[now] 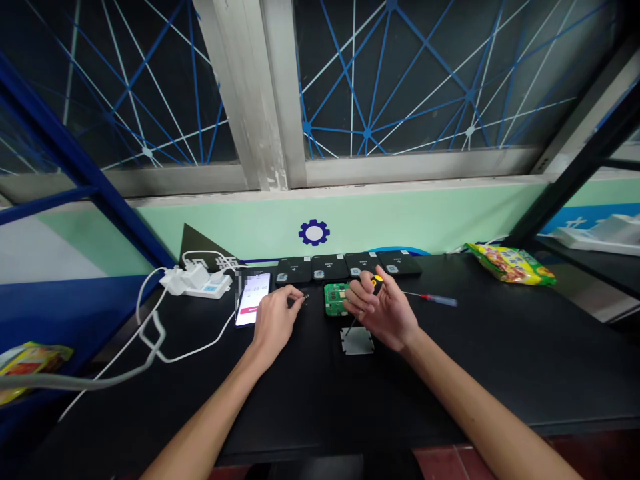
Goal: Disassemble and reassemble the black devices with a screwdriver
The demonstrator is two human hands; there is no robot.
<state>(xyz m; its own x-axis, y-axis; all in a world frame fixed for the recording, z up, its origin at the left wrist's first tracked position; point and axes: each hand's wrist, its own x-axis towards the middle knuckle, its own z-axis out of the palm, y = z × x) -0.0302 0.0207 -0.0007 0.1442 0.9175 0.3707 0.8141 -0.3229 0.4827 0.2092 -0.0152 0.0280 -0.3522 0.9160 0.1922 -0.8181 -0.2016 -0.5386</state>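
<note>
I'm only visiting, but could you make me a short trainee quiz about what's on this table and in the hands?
1. How many black boxes lie in a row by the wall?
2. True or false: the right hand holds the blue screwdriver.
3. What lies just in front of the green board, on the person's side?
A) a snack bag
B) a grey plate
C) a phone

Key:
1. Four.
2. False: it lies on the table; the hand holds a yellow-and-black screwdriver.
3. B.
</note>
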